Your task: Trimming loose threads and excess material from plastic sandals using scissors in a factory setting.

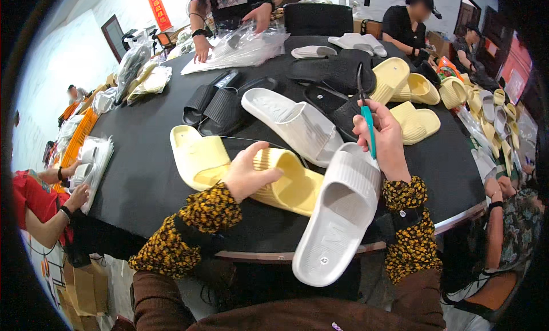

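My right hand (382, 139) is closed around a slim tool with a teal handle (368, 122) and a dark narrow tip pointing away from me. Right below those fingers, a light grey slide sandal (343, 216) lies tilted, its heel overhanging the near table edge; whether the hand also grips it, I cannot tell. My left hand (251, 171) has thumb and fingers apart at the ribbed strap of a yellow slide (294, 185). Another yellow slide (197, 156) lies left of it, partly behind my wrist. Beyond both hands rests a second grey slide (294, 122).
Black slides (220, 105) and more yellow slides (414, 122) lie farther across the black table (143, 176). Opposite, a person handles clear plastic bags (246, 50). Other people work at the left and right. Slides are heaped (494, 113) at the far right.
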The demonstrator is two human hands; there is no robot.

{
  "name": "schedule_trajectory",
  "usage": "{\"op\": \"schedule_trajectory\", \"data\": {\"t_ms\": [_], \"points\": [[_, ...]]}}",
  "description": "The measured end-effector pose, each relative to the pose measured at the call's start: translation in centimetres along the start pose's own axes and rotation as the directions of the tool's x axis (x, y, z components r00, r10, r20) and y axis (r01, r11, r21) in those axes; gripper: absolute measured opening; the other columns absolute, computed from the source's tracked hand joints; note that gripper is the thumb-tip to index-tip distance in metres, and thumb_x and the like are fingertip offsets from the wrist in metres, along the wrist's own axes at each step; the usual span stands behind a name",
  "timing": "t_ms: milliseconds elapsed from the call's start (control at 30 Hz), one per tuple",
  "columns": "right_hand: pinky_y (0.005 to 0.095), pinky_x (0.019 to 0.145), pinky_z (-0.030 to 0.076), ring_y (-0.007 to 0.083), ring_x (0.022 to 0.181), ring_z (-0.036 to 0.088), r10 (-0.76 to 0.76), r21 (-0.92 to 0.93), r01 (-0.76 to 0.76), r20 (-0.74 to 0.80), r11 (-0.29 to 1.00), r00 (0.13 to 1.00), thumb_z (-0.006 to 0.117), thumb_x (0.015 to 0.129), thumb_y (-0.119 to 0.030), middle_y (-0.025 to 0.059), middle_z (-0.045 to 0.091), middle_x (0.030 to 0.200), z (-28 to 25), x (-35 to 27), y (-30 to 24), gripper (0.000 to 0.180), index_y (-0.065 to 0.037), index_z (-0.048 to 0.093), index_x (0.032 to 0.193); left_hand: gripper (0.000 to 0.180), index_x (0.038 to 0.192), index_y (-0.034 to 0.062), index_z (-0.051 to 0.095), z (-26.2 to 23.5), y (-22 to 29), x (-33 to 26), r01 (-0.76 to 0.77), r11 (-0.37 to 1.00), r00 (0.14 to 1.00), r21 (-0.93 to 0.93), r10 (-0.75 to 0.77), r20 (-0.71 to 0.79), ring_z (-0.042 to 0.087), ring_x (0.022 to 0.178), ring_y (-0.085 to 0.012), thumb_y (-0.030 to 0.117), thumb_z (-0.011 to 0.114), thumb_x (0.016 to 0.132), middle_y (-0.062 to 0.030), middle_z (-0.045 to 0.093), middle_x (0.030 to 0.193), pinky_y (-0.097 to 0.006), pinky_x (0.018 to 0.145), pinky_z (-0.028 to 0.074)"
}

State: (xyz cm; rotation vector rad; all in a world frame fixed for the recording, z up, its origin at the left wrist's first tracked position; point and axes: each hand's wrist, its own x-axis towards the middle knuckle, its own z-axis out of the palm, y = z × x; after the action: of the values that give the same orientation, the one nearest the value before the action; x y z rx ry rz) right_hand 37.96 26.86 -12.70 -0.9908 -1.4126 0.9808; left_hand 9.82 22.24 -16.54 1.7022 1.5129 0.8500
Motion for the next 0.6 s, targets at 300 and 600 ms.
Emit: {"op": "schedule_trajectory", "data": {"t_ms": [300, 600], "points": [[0.0192, 0.043, 0.040, 0.0060, 0.049, 0.050, -0.067, 0.152, 0.094, -0.173, 0.984, 0.983, 0.068, 0.082, -0.018, 0.0040, 0.060, 0.072, -3.3, 1.5, 0.3, 0.038, 0.001, 0.054, 0.113, 0.070, 0.128, -0.0064, 0.041, 7.2, 3.2, 5.0, -0.088, 0.993, 0.994, -0.084, 0.093, 0.056, 0.056, 0.100, -0.0182, 0.013, 0.074, 0.069, -0.0160, 0.057, 0.112, -0.028, 0.087, 0.046], [0.0216, 0.042, 0.041, 0.0072, 0.050, 0.051, -0.158, -0.006, 0.163, -0.282, 0.987, 0.946, 0.069, 0.082, -0.019, 0.0052, 0.059, 0.070, -4.1, 2.9, 4.0, 0.039, 0.000, 0.053, 0.112, 0.067, 0.129, 0.0000, 0.039, 5.5, 5.6, 3.4, -0.302, 0.844, 0.952, 0.444, 0.240, 0.191, 0.053, 0.104, -0.0410, 0.036, 0.067, 0.079, -0.0276, 0.054, 0.114, -0.044, 0.090, 0.042]]}}
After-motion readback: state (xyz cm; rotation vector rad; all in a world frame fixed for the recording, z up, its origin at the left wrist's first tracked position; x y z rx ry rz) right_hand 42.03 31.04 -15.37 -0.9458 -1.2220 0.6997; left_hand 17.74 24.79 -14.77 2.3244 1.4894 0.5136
